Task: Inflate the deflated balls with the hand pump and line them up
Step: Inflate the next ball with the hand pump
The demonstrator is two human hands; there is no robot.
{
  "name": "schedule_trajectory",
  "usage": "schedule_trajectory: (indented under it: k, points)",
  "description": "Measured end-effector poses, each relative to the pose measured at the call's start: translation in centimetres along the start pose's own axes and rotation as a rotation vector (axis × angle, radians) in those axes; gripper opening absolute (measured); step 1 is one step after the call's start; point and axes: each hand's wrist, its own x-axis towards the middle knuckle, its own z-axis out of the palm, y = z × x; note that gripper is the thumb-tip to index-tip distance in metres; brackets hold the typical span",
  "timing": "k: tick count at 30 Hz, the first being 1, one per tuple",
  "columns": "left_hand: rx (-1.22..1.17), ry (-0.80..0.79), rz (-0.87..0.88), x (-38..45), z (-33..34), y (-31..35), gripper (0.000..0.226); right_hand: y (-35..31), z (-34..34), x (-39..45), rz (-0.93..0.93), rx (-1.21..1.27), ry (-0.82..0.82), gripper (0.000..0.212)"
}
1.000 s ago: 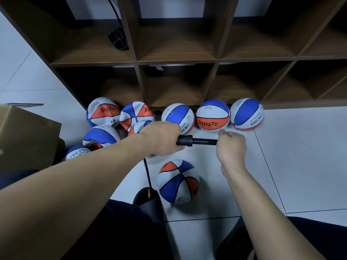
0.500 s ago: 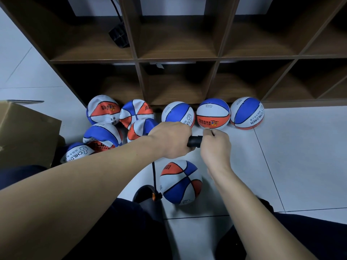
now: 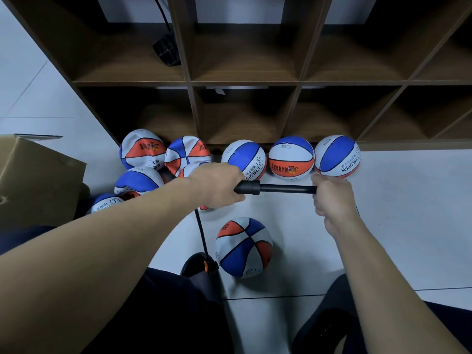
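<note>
Head view, centre of the frame: we hold the hand pump (image 3: 274, 188) level above the floor (image 3: 408, 213). Our left hand (image 3: 219, 185) is clamped around the pump barrel, fingers curled fully round it. Our right hand (image 3: 332, 198) is closed on the handle end, with the dark rod drawn well out between the two grips. A thin hose (image 3: 200, 233) drops from under the left hand to the ball being filled (image 3: 242, 247), which sits on the floor at lower centre, just beside a dark shoe (image 3: 196, 267).

Step in hand, as we judge it: pumping air into this ball. To do it well, we keep the barrel fixed with the left grip and drive the handle straight along the rod axis, without bending it. We leave slack in the hose so the needle is not tugged sideways at the valve.

Three round balls (image 3: 291, 158) stand in a row against the shelf base (image 3: 281, 145) at upper centre. Several softer-looking balls (image 3: 143, 154) are heaped at centre left, near a cardboard box (image 3: 38, 180) at the left edge.

Open floor lies to the right of the row, which looks like the room available for extending the line. The shelf front bounds forward motion; the heap and box limit travel to the left.
</note>
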Motion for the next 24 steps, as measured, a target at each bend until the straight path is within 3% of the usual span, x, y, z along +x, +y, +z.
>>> schedule_trajectory:
  k: [4,8,19,24]
  points:
    - [0.023,0.015,0.007,0.1,0.5,0.9,0.029,0.8,1.7,-0.9,-0.058,-0.005,0.135,0.038]
    - [0.028,0.043,-0.002,0.2,0.7,1.6,0.032,1.5,3.4,-2.1,-0.113,-0.039,0.144,0.049]
    - [-0.038,0.098,0.017,0.0,0.1,3.7,0.033,0.8,6.0,-4.3,-0.279,-0.098,0.114,0.046]
    - [0.010,0.091,0.046,0.2,0.2,3.9,0.029,1.3,6.6,-5.0,-0.254,-0.099,0.041,0.039]
